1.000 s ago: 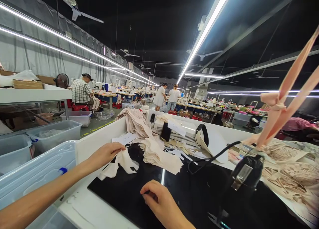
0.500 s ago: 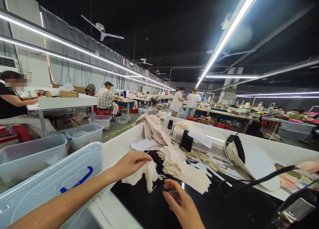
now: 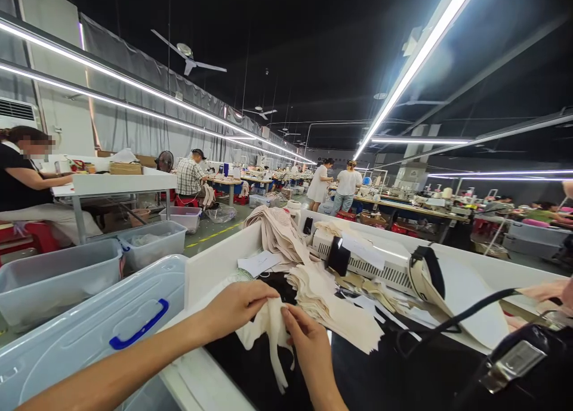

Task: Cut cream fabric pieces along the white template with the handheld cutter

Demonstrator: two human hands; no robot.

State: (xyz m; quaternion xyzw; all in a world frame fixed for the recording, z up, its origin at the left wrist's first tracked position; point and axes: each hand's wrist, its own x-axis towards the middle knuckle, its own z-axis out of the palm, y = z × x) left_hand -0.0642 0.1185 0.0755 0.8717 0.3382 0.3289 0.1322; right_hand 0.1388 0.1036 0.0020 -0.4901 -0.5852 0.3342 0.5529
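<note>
My left hand [image 3: 233, 306] and my right hand [image 3: 308, 342] both pinch one small cream cloth piece [image 3: 268, 333], lifted just above the black mat [image 3: 358, 369] on the white table [image 3: 210, 268]. A narrow strip of the piece hangs down between my hands. A fanned stack of the same cream pieces [image 3: 331, 303] lies right behind my right hand.
Behind stand a heap of beige cloth [image 3: 275, 232], a white slotted machine [image 3: 367, 259], a black cable [image 3: 452, 321] and a dark iron-like tool [image 3: 523, 357]. Clear plastic bins [image 3: 85, 315] stand on the left. A seated person [image 3: 22, 184] and other workers fill the hall.
My right hand rose from the mat and took hold of the cloth piece that my left hand held. The view swung left, away from the pink straps.
</note>
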